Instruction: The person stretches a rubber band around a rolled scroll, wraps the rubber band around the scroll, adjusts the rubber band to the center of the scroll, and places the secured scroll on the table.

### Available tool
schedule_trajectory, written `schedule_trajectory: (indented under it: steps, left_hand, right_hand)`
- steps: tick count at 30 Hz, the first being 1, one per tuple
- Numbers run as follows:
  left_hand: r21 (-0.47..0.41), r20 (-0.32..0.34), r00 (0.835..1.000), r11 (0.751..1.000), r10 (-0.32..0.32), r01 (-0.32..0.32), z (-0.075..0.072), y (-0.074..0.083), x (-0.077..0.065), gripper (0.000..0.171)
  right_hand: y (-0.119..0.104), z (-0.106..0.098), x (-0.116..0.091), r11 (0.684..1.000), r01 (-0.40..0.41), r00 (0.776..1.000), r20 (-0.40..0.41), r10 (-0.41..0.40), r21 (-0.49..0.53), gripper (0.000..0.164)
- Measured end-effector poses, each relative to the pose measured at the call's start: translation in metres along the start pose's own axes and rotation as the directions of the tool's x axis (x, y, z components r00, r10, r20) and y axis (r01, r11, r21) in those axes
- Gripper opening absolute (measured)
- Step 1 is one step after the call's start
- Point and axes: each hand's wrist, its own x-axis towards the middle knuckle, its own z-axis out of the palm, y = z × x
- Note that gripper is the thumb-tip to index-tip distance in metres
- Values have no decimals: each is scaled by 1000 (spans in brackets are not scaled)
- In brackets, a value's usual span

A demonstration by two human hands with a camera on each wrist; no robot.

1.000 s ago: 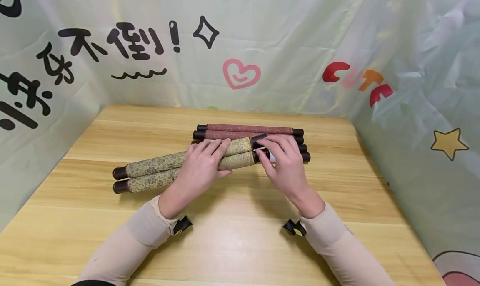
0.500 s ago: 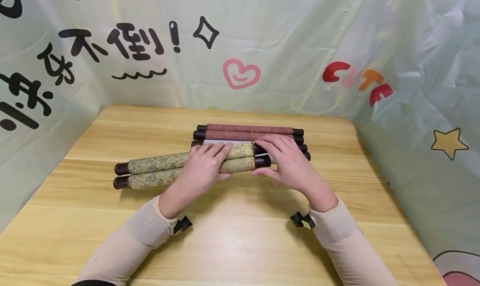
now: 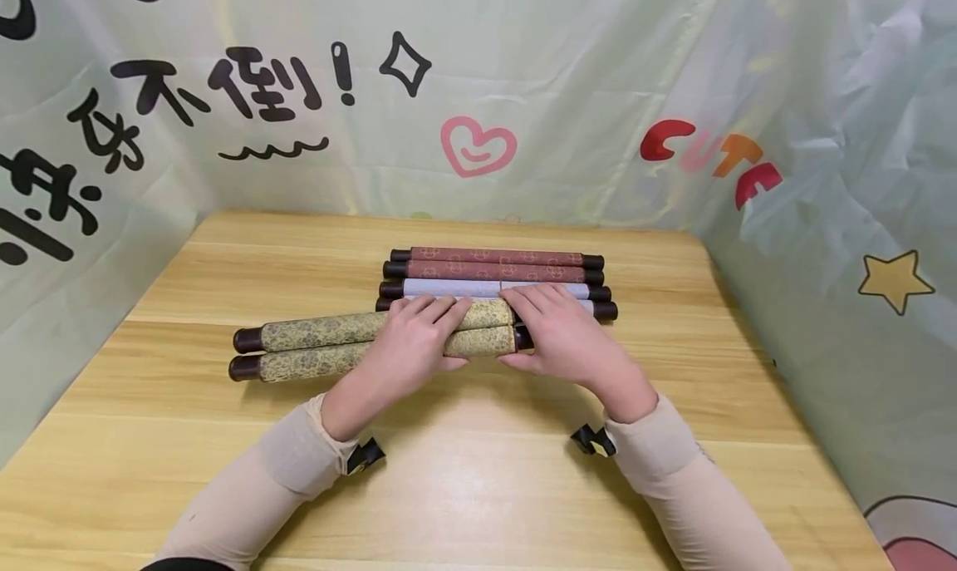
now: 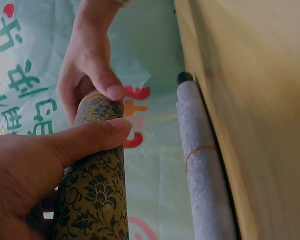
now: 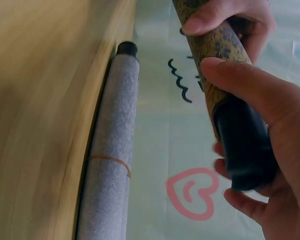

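A gold brocade scroll point(image 3: 321, 332) with dark flowers, its two rolls side by side, spans the middle of the head view, raised over the table. Dark knobs point(image 3: 247, 367) cap its left end. My left hand point(image 3: 414, 334) grips it right of its middle, thumb along the near roll. At the right end my right hand point(image 3: 561, 338) grips the scroll, fingers over the far roll and thumb below. The right wrist view has that thumb on the brocade and a black end knob point(image 5: 242, 150) inside the hand. Both palms are hidden from above.
Just behind lies a pale blue-grey scroll point(image 3: 449, 288), tied with a thin orange cord point(image 5: 110, 159). Beyond it rests a dark red patterned scroll point(image 3: 463, 268), parallel on the wooden table point(image 3: 478, 488). A printed cloth backdrop point(image 3: 568, 81) stands around the table's back and sides.
My right hand has gone from fingering the right end knobs, through a looser spread, to a grip over that end. The gold scroll's right end has come lower and nearer; the left hand keeps its hold.
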Motion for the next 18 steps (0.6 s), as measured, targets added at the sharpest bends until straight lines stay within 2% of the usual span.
schedule_trajectory:
  steps: [6,12,18]
  left_hand:
    - [10,17,999,999,38,-38,2,3,-1,81]
    - [6,37,997,997,73,-73,4,8,-2,82]
    - [20,48,996,997,76,-77,8,10,-1,87]
  right_hand:
    - [-10,1,3,999,35,998,53,-33,-40,94]
    - [-20,8,5,997,47,994,99,-41,-59,94]
    - [-22,13,4,998,38,998,49,-35,-49,86]
